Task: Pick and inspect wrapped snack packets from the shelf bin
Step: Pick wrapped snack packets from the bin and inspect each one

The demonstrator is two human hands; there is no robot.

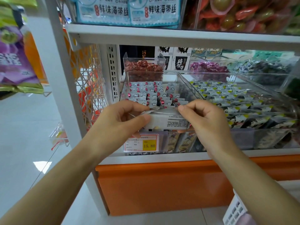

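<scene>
Shop: price tag [140,142], snack shelves [178,35]

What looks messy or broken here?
Nothing is spilled or broken. The bin behind the held packet has dark gaps in its neat rows, and a few packets there lean.

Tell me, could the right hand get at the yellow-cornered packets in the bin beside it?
Probably yes: the clear bin is open-topped and its yellow-cornered packets lie beside the right hand. But that hand, with the left hand, pinches a grey packet, so it must let go first.
</scene>
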